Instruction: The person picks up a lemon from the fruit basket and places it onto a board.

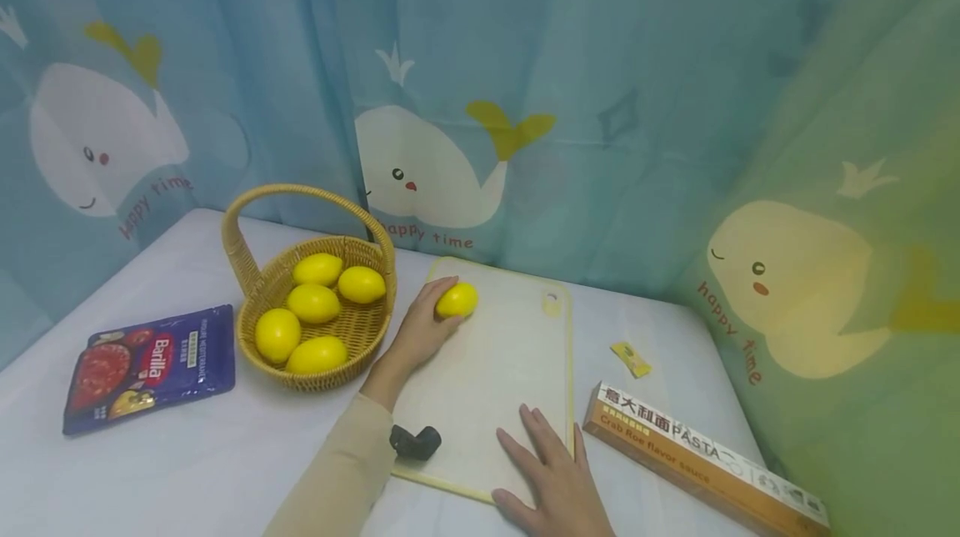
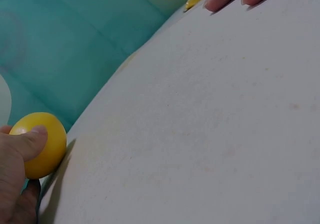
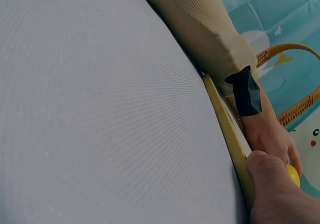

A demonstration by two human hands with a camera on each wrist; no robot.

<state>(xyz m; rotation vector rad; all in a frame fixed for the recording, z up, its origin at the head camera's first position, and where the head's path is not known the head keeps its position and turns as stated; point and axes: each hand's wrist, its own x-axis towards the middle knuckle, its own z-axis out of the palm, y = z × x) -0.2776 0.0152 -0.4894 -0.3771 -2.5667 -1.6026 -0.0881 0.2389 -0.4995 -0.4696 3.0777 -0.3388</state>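
1. My left hand (image 1: 422, 330) curls its fingers round a lemon (image 1: 462, 300) at the cutting board's (image 1: 476, 383) far-left corner.
2. My right hand (image 1: 558, 485) lies, fingers spread, at the board's near-right corner.
3. The lemon seems firm, light, slick: grip its middle.

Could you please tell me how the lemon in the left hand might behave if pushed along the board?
The lemon would probably roll, since it is rounded and the board looks flat. Being glossy, it may also feel a little slippery to the left hand.
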